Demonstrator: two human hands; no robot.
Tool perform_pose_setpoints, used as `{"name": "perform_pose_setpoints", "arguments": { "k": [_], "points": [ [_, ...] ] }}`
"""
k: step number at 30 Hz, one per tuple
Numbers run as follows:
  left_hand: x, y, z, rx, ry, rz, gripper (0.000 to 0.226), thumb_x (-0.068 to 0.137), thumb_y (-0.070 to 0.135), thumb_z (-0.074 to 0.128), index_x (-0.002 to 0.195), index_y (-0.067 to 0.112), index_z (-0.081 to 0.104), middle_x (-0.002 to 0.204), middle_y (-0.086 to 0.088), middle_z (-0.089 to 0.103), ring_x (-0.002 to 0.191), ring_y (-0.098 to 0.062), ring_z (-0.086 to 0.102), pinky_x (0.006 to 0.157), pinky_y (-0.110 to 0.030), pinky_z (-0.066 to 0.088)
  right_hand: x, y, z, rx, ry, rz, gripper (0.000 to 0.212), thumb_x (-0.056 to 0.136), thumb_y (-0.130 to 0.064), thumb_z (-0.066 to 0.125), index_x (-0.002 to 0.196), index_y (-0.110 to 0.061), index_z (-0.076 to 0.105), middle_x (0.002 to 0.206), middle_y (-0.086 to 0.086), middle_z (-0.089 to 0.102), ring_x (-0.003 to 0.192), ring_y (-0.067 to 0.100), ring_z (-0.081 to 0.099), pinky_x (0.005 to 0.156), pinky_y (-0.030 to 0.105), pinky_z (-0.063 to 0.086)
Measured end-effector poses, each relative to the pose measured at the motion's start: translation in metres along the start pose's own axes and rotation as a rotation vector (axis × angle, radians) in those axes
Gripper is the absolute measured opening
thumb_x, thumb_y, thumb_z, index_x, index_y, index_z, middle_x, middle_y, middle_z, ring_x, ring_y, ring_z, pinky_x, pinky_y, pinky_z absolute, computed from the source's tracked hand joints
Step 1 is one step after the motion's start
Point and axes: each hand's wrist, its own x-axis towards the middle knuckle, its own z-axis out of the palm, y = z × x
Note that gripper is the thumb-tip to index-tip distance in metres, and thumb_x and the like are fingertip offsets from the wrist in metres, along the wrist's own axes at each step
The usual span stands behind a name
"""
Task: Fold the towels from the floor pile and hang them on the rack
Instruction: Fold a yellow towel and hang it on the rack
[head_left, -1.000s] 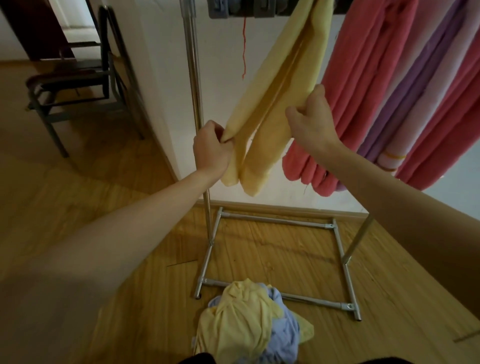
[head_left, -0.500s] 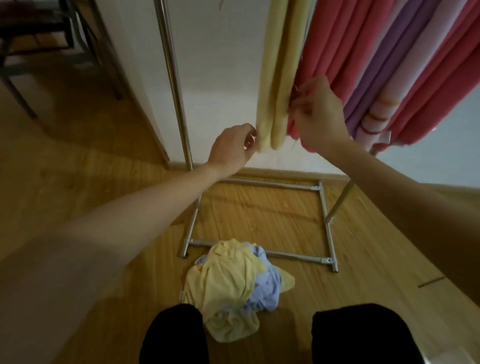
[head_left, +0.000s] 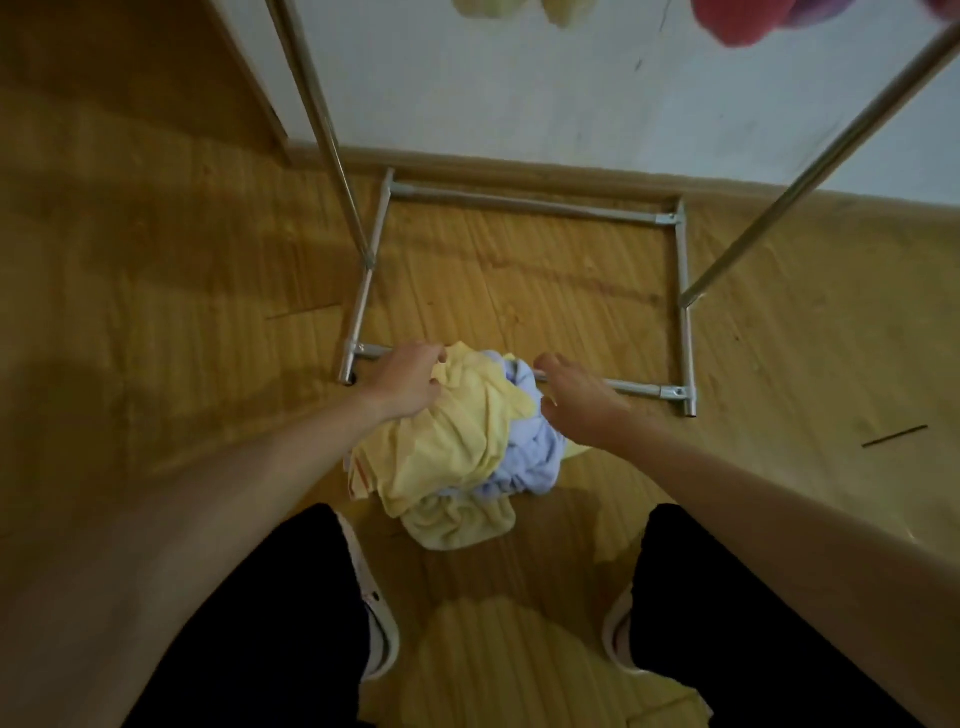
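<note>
Wooden floor (head_left: 156, 291) runs from the left edge up to a pale wall (head_left: 519, 83) with a wooden skirting board along its foot. On the floor stands the metal rack (head_left: 519, 205): its slanted left upright, then the rectangular base frame of tubes, then the right upright leaning toward the top right corner. Just left of centre, the left hand (head_left: 402, 382) rests on the near-left top of the towel pile (head_left: 467, 447), fingers curled into a yellow towel (head_left: 452, 436). The pile lies crumpled against the frame's near bar, with no clear long axis; a lilac towel (head_left: 524, 462) shows on its right side. The right hand (head_left: 576, 397) hovers over that side, fingers loosely spread, gripping nothing. At the top edge hang yellow cloth ends (head_left: 498, 8) and, further right, red cloth ends (head_left: 737, 23).
</note>
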Motion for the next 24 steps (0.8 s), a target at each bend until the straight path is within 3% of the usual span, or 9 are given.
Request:
{"name": "perform_pose_setpoints", "arguments": {
  "k": [5, 9, 12, 14, 17, 21, 24],
  "points": [
    [0.033, -0.029, 0.052, 0.061, -0.061, -0.059, 0.035, 0.090, 0.014, 0.056, 0.125, 0.010, 0.054, 0.130, -0.009, 0.052, 0.118, -0.027, 0.052, 0.094, -0.043, 0.046, 0.034, 0.016, 0.066, -0.016, -0.143, -0.048, 0.042, 0.087, -0.001, 0.049, 0.128, 0.003, 0.042, 0.125, 0.022, 0.051, 0.110, 0.037, 0.052, 0.087, 0.046, 0.042],
    [0.059, -0.043, 0.075, 0.073, 0.008, -0.081, 0.035, 0.093, 0.022, 0.056, 0.126, 0.011, 0.055, 0.132, -0.007, 0.051, 0.121, -0.027, 0.049, 0.096, -0.038, 0.043, 0.066, 0.016, 0.095, 0.019, -0.145, -0.109, 0.043, 0.085, 0.002, 0.048, 0.128, 0.005, 0.042, 0.117, 0.020, 0.053, 0.104, 0.035, 0.053, 0.088, 0.047, 0.045],
    [0.079, -0.049, 0.091, 0.102, 0.064, -0.051, 0.037, 0.091, 0.033, 0.059, 0.121, 0.011, 0.058, 0.124, -0.007, 0.055, 0.116, -0.027, 0.052, 0.092, -0.038, 0.043, 0.088, 0.019, 0.108, 0.031, -0.068, -0.134, 0.041, 0.082, 0.006, 0.048, 0.123, 0.008, 0.045, 0.104, 0.021, 0.056, 0.096, 0.034, 0.055, 0.076, 0.032, 0.034],
    [0.090, -0.050, 0.103, 0.149, 0.066, -0.039, 0.038, 0.089, 0.037, 0.061, 0.116, 0.010, 0.062, 0.119, -0.008, 0.059, 0.112, -0.028, 0.054, 0.092, -0.040, 0.044, 0.100, 0.024, 0.116, -0.002, -0.072, -0.130, 0.036, 0.081, 0.006, 0.047, 0.116, 0.006, 0.048, 0.093, 0.015, 0.054, 0.084, 0.023, 0.050, 0.070, 0.024, 0.024],
    [0.101, -0.048, 0.119, 0.227, 0.054, -0.040, 0.034, 0.088, 0.037, 0.061, 0.108, 0.010, 0.065, 0.113, -0.009, 0.062, 0.109, -0.028, 0.055, 0.092, -0.040, 0.043, 0.111, 0.033, 0.127, -0.016, -0.102, -0.133, 0.036, 0.086, 0.000, 0.046, 0.121, 0.006, 0.047, 0.090, 0.011, 0.049, 0.079, 0.019, 0.041, 0.069, 0.020, 0.022],
    [0.102, -0.049, 0.125, 0.196, 0.080, -0.070, 0.027, 0.092, 0.026, 0.055, 0.112, 0.010, 0.063, 0.113, -0.011, 0.062, 0.108, -0.030, 0.055, 0.089, -0.040, 0.043, 0.113, 0.039, 0.134, -0.050, -0.146, -0.115, 0.041, 0.088, -0.002, 0.045, 0.128, 0.004, 0.043, 0.080, 0.005, 0.045, 0.073, 0.018, 0.043, 0.070, 0.032, 0.042],
    [0.096, -0.049, 0.112, 0.151, 0.151, -0.003, 0.021, 0.095, 0.017, 0.047, 0.107, 0.005, 0.059, 0.107, -0.014, 0.063, 0.102, -0.033, 0.057, 0.082, -0.040, 0.041, 0.107, 0.037, 0.133, -0.060, -0.165, -0.096, 0.051, 0.088, -0.003, 0.045, 0.138, 0.001, 0.034, 0.093, 0.011, 0.056, 0.081, 0.025, 0.055, 0.071, 0.039, 0.047]
  ]
}}
